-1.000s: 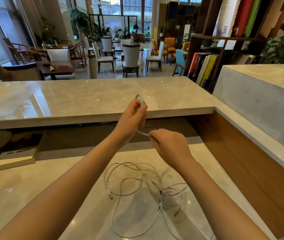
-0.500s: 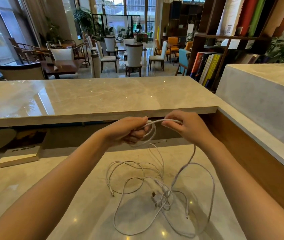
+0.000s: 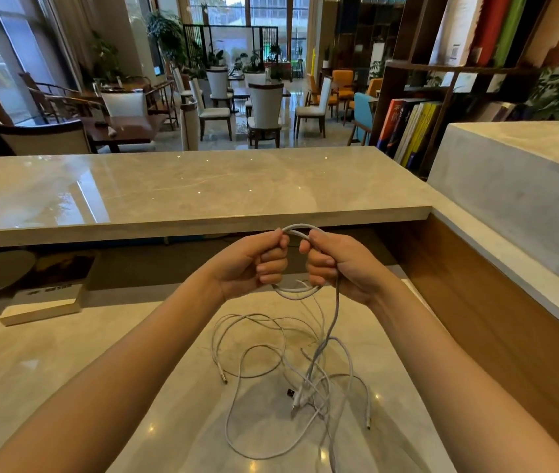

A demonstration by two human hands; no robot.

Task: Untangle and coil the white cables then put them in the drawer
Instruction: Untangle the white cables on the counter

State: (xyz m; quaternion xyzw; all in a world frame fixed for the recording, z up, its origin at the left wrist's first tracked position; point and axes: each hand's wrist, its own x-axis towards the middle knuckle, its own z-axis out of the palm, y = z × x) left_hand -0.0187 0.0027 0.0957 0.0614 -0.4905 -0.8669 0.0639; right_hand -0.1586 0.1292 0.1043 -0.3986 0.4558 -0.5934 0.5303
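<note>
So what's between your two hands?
In the head view, a small coil of white cable bridges the gap between the left hand and right hand; both grip it.

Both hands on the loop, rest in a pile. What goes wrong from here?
1. The strand hanging from the right hand runs into the tangle on the counter; more winding would likely tighten it or drag it up.
2. Both the left hand and right hand grip the small loop; releasing either may let it spring open.

The left hand (image 3: 254, 264) and right hand (image 3: 343, 264) hold a coil (image 3: 296, 229) above the cables (image 3: 307, 392) on the desk (image 3: 66, 370), with a book (image 3: 45, 298) to the left.
</note>
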